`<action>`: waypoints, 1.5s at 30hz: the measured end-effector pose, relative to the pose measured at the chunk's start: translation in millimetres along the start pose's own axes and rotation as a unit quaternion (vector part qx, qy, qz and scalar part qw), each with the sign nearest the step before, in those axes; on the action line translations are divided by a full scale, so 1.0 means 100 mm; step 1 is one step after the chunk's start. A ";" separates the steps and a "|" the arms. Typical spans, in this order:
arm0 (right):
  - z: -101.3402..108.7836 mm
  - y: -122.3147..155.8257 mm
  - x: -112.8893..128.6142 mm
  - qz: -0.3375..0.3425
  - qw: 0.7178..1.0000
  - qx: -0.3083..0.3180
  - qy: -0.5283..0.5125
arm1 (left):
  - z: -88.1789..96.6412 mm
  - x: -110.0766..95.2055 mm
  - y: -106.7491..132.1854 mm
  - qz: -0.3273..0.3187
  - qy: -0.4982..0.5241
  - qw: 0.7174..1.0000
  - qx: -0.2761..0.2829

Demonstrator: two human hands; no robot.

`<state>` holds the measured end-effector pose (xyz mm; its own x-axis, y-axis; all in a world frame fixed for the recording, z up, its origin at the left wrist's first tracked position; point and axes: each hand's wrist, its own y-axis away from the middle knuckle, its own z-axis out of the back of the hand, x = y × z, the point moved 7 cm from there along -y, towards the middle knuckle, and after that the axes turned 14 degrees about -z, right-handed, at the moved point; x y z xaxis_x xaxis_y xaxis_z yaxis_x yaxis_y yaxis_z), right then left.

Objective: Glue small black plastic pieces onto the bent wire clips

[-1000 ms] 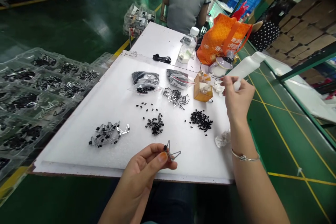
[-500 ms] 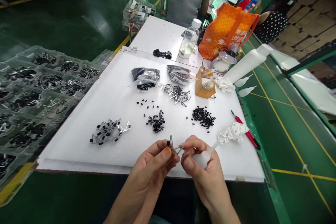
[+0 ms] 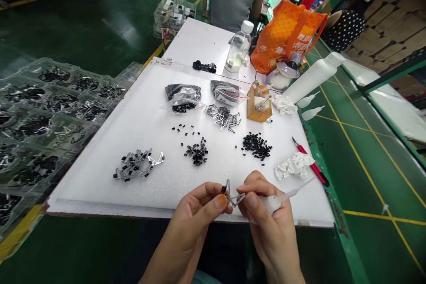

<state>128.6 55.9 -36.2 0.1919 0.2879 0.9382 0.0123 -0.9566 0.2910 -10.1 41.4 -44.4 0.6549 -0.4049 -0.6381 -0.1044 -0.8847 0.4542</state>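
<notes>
Fingers of the left hand are pinching a black-and-metal component while right-hand fingers are pinching a white dropper bottle just beside it.

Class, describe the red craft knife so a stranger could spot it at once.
Start at the white foam board. At its right edge, beside a crumpled white wad, lies a craft knife, its blade forward. Only it has a red handle.
</notes>
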 end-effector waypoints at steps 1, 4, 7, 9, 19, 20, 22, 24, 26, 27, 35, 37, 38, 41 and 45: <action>-0.01 0.00 0.01 -0.001 1.000 0.003 -0.002 | 0.00 0.02 0.01 0.013 0.003 1.000 0.010; -0.05 0.00 0.01 -0.018 0.999 0.021 -0.030 | -0.02 0.07 0.01 0.034 0.016 0.998 0.046; -0.10 0.01 0.03 -0.022 0.998 0.037 -0.050 | -0.02 0.05 -0.01 0.019 0.038 0.997 0.070; -0.11 0.03 0.04 -0.019 0.998 0.035 -0.048 | -0.01 0.03 -0.02 0.006 0.041 0.997 0.066; -0.15 0.07 0.05 -0.020 0.999 0.036 -0.019 | -0.04 0.00 -0.02 0.010 0.014 0.998 0.067; -0.16 0.06 0.05 -0.019 0.999 0.038 -0.017 | -0.02 0.03 -0.01 0.020 0.016 0.998 0.061; -0.17 0.05 0.06 -0.021 0.999 0.044 -0.015 | 0.03 0.07 0.00 0.038 0.022 0.998 0.048; -0.17 0.04 0.07 -0.022 0.999 0.045 -0.015 | 0.06 0.09 0.00 0.048 0.025 0.998 0.039; -0.17 0.03 0.08 -0.020 0.999 0.044 -0.021 | 0.07 0.09 -0.02 0.048 0.024 0.998 0.041; -0.17 0.03 0.09 -0.021 0.998 0.046 -0.028 | 0.06 0.08 -0.03 0.046 0.023 0.997 0.051; -0.13 -0.07 -0.04 -0.105 0.989 0.041 -0.099 | 0.00 -0.05 -0.08 -0.030 -0.041 0.994 0.100; -0.04 -0.17 -0.06 -0.107 0.993 0.026 -0.040 | 0.04 -0.07 -0.09 -0.043 -0.080 0.993 0.081; 0.05 -0.24 -0.05 -0.097 0.995 0.002 0.020 | 0.06 -0.09 -0.09 -0.047 -0.095 0.992 0.068; 0.37 -0.47 0.11 -0.040 0.969 -0.113 0.217 | 0.15 -0.17 -0.10 -0.069 -0.128 0.989 -0.003; 0.55 -0.71 0.28 -0.005 0.933 -0.157 0.323 | 0.20 -0.31 -0.07 -0.114 -0.153 0.978 -0.082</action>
<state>187.1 129.8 -40.8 -0.4396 0.3607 0.8226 -0.2961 -0.9228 0.2464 -44.7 55.5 -39.6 0.3894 -0.2735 -0.8795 0.1556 -0.9216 0.3555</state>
